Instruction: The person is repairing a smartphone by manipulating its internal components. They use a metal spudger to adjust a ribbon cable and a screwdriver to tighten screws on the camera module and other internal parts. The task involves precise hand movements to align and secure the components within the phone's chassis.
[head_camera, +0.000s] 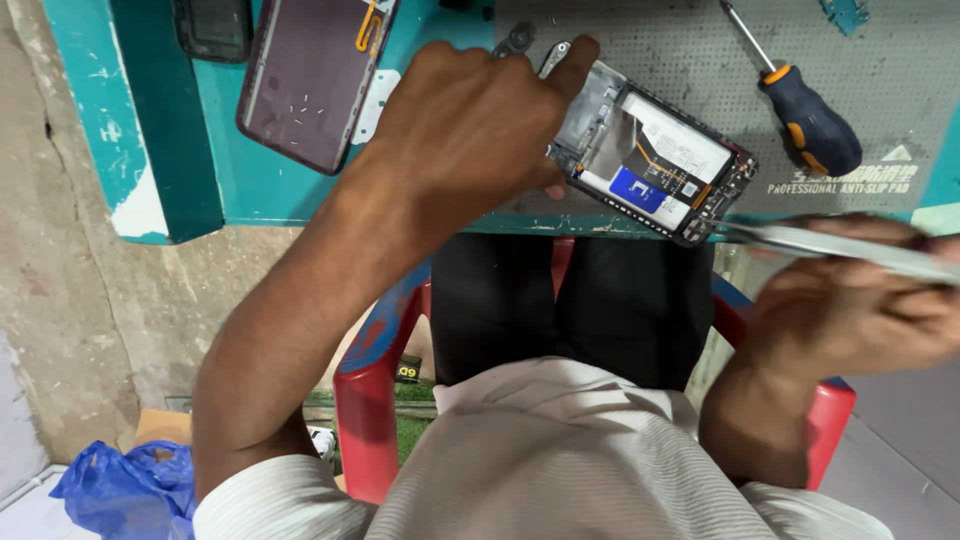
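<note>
1. Left hand (470, 120) grips one opened smartphone (655, 160) at the grey mat's (890, 80) near edge.
2. Right hand (860, 300), fingers closed, holds one pair of tweezers (830, 243) (blurred).
3. One screwdriver (800, 110) and one back cover (310, 75) lie apart.

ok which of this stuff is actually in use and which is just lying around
In use:
- opened phone, held by left hand
- tweezers, in right hand

Lying about:
- screwdriver
- back cover
- dark phone
- blue bag
</note>
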